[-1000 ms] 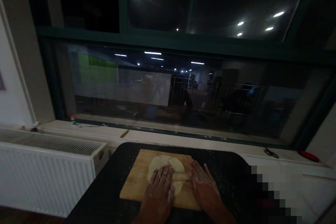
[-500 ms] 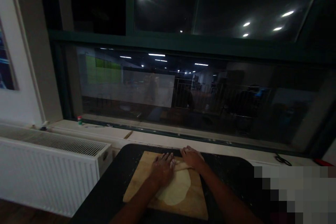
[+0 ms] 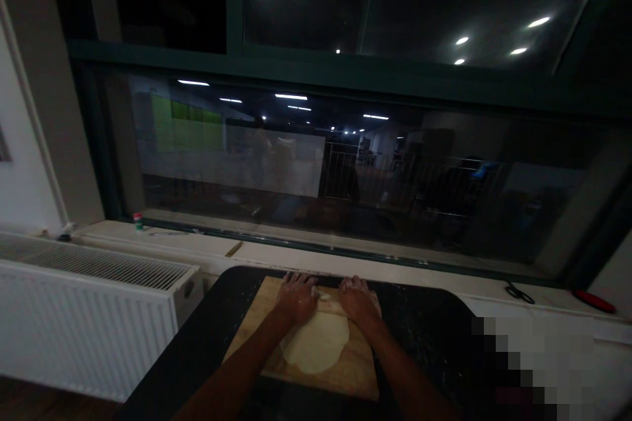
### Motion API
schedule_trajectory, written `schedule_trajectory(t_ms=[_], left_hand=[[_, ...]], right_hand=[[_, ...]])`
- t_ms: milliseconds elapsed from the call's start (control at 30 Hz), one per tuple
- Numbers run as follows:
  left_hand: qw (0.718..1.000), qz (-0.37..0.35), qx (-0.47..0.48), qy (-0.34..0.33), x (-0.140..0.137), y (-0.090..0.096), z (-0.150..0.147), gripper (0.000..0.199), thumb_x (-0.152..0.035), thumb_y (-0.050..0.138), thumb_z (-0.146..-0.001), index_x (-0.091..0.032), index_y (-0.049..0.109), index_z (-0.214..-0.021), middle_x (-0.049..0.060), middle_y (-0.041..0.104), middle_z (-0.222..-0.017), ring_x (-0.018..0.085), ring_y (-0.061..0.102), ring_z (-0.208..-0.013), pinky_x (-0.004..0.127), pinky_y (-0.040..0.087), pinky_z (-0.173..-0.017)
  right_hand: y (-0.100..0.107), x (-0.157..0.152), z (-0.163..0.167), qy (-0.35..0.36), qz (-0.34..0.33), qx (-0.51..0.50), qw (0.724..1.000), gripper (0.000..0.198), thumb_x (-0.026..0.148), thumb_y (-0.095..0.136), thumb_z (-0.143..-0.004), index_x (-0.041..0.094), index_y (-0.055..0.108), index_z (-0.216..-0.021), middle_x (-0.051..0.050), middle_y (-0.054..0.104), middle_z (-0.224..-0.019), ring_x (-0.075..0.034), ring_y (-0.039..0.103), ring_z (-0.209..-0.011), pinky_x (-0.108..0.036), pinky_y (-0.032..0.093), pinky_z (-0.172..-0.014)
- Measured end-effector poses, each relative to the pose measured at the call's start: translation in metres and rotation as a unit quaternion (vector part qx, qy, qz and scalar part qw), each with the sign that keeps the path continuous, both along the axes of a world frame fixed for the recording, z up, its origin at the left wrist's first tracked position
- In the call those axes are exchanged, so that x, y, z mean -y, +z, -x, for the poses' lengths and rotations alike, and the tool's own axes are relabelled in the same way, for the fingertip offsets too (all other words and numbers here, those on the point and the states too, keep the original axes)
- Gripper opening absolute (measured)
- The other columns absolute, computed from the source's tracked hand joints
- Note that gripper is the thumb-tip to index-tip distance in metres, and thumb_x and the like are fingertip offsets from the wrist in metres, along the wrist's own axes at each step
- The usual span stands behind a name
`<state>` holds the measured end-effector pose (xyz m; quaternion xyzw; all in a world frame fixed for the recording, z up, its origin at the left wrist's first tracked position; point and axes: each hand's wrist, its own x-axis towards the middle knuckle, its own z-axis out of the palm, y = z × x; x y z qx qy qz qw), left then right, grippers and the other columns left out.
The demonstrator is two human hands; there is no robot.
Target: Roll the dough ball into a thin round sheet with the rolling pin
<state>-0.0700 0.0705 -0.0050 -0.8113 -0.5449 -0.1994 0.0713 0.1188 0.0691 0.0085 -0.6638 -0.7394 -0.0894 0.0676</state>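
A thin, pale round of dough [image 3: 316, 344] lies flat on a wooden board [image 3: 350, 383]. Across its far edge runs a rolling pin [image 3: 330, 306], mostly covered by my hands. My left hand [image 3: 297, 297] is over the pin's left part, its fingers curled over and whitened with flour. Over the right part is my right hand [image 3: 360, 300], also floury, with bent fingers. Both hands press on the pin near the far side of the board. A small light bit, perhaps dough, shows between the hands just beyond the pin.
The board rests on a dark table [image 3: 419, 322] dusted with flour. Behind it runs a windowsill [image 3: 276, 260] with scissors [image 3: 518, 293], a red object [image 3: 592, 301] and a small red-and-green container [image 3: 138, 222]. A white radiator [image 3: 89, 322] stands at left.
My left hand has moved away from me and leftward, so both hands are now nearly level. The pin, tilted before, lies straighter across the dough. The view has shifted slightly.
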Motion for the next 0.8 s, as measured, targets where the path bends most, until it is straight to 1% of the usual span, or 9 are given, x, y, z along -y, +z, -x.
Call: schedule_trajectory(t_ms=[133,233,333,400,500,600,667,733,800], left_hand=[[1.000,-0.014,0.008,-0.020,0.011,-0.006,0.002,0.045,-0.029,0.035,-0.098,-0.024,0.053,-0.139,0.005,0.056,-0.144,0.026,0.044,-0.137,0.054,0.028,-0.116],[0.999,-0.022,0.007,-0.036,0.021,-0.012,0.006,0.048,-0.029,0.034,-0.099,-0.024,0.046,-0.145,0.004,0.051,-0.148,0.026,0.039,-0.141,0.054,0.026,-0.118],[0.997,-0.035,-0.002,-0.066,0.033,-0.019,0.014,0.049,-0.027,0.032,-0.100,-0.027,0.042,-0.147,0.002,0.048,-0.151,0.023,0.038,-0.142,0.050,0.029,-0.118],[0.995,-0.044,-0.010,-0.083,0.039,-0.023,0.018,0.049,-0.027,0.029,-0.101,-0.026,0.038,-0.149,0.002,0.045,-0.153,0.022,0.039,-0.142,0.049,0.031,-0.117],[0.996,-0.041,-0.011,-0.079,0.043,-0.025,0.019,0.049,-0.026,0.028,-0.101,-0.025,0.038,-0.149,0.003,0.045,-0.153,0.024,0.039,-0.142,0.051,0.032,-0.116],[0.998,-0.025,-0.003,-0.066,0.042,-0.019,0.014,0.048,-0.026,0.032,-0.100,-0.028,0.043,-0.147,0.002,0.048,-0.151,0.024,0.041,-0.141,0.052,0.030,-0.117],[0.999,-0.011,0.001,-0.054,0.039,-0.014,0.010,0.047,-0.028,0.033,-0.099,-0.029,0.046,-0.145,0.001,0.049,-0.150,0.024,0.041,-0.141,0.052,0.030,-0.117],[0.999,0.004,-0.003,-0.040,0.033,-0.009,0.007,0.046,-0.029,0.033,-0.099,-0.028,0.048,-0.143,0.002,0.049,-0.150,0.025,0.043,-0.140,0.051,0.029,-0.118],[0.999,0.014,-0.010,-0.032,0.025,-0.005,0.005,0.046,-0.029,0.033,-0.099,-0.026,0.050,-0.142,0.004,0.052,-0.147,0.025,0.046,-0.138,0.051,0.029,-0.117]], right_hand=[[0.004,0.026,0.006,-0.030,0.020,-0.012,0.999,0.043,0.027,0.033,-0.099,0.018,0.059,-0.133,-0.019,0.056,-0.139,-0.034,0.054,-0.125,-0.057,0.044,-0.096],[0.002,0.049,0.011,-0.049,0.031,-0.026,0.998,0.047,0.028,0.033,-0.098,0.016,0.054,-0.139,-0.019,0.046,-0.149,-0.035,0.044,-0.136,-0.061,0.036,-0.104],[-0.006,0.068,0.016,-0.052,-0.003,-0.051,0.997,0.050,0.031,0.027,-0.100,0.016,0.053,-0.140,-0.018,0.045,-0.150,-0.032,0.038,-0.141,-0.063,0.029,-0.109],[-0.013,0.074,0.017,-0.045,-0.032,-0.066,0.996,0.051,0.034,0.024,-0.102,0.019,0.053,-0.141,-0.015,0.047,-0.150,-0.030,0.036,-0.142,-0.062,0.023,-0.113],[-0.019,0.068,0.017,-0.035,-0.035,-0.073,0.996,0.052,0.038,0.022,-0.103,0.020,0.055,-0.139,-0.013,0.048,-0.149,-0.030,0.037,-0.142,-0.062,0.021,-0.114],[-0.017,0.051,0.015,-0.032,-0.007,-0.063,0.997,0.051,0.037,0.023,-0.103,0.021,0.056,-0.139,-0.011,0.047,-0.150,-0.031,0.038,-0.141,-0.063,0.024,-0.113],[-0.013,0.038,0.012,-0.028,0.019,-0.055,0.998,0.050,0.037,0.024,-0.103,0.023,0.053,-0.141,-0.011,0.045,-0.152,-0.031,0.037,-0.142,-0.063,0.026,-0.112],[-0.008,0.026,0.008,-0.003,0.036,-0.035,0.999,0.049,0.037,0.025,-0.103,0.024,0.051,-0.142,-0.011,0.048,-0.149,-0.031,0.041,-0.139,-0.062,0.032,-0.109],[-0.004,0.013,0.004,0.037,0.035,-0.009,0.999,0.044,0.034,0.030,-0.103,0.024,0.055,-0.138,-0.014,0.055,-0.143,-0.031,0.048,-0.133,-0.058,0.041,-0.102]])
